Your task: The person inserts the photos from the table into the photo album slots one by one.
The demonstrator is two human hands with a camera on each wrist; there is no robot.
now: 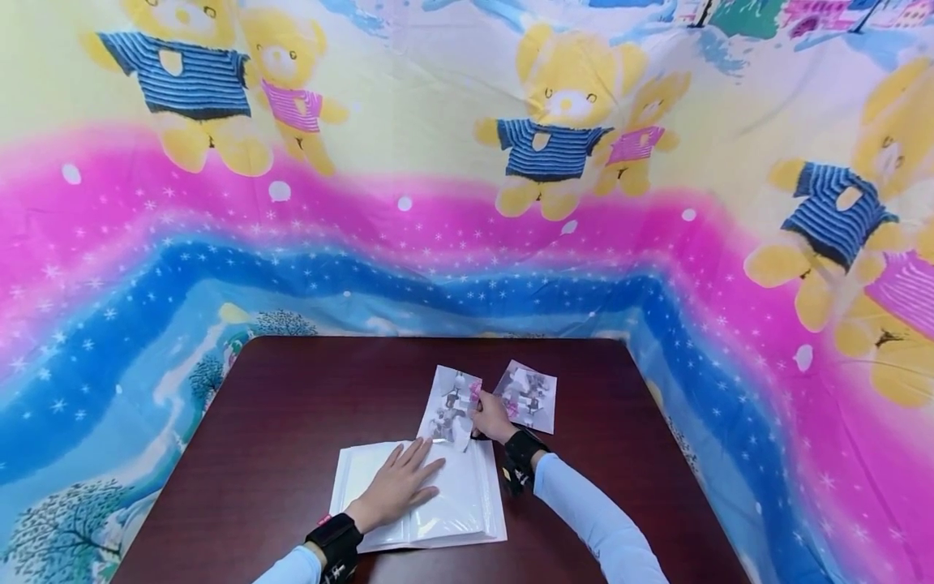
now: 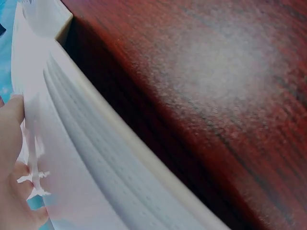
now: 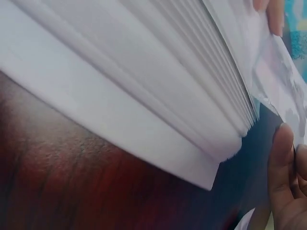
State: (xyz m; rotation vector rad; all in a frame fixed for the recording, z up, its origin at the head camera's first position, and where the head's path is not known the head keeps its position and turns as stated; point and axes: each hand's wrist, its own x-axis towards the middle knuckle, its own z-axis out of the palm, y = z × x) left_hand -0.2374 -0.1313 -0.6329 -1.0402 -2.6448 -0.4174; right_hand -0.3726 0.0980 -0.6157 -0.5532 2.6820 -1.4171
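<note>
A white photo album (image 1: 460, 495) lies spread on the table, its clear sleeves shining. My left hand (image 1: 397, 485) rests on the album with its fingers spread. At the album's far edge my right hand (image 1: 494, 418) pinches the right side of a printed photo (image 1: 447, 401). The photo's near end overlaps the top of the album page; whether it is inside a sleeve I cannot tell. In the right wrist view, thumb and fingers of the right hand (image 3: 288, 187) hold the photo's edge beside the album's stacked pages (image 3: 158, 81). The left wrist view shows the left hand (image 2: 12, 153) against the page.
Another printed photo (image 1: 538, 399) lies on the dark wooden table (image 1: 306, 397), just right of and beyond the right hand. A patterned cloth (image 1: 409, 227) with bears hangs behind the table and along its sides.
</note>
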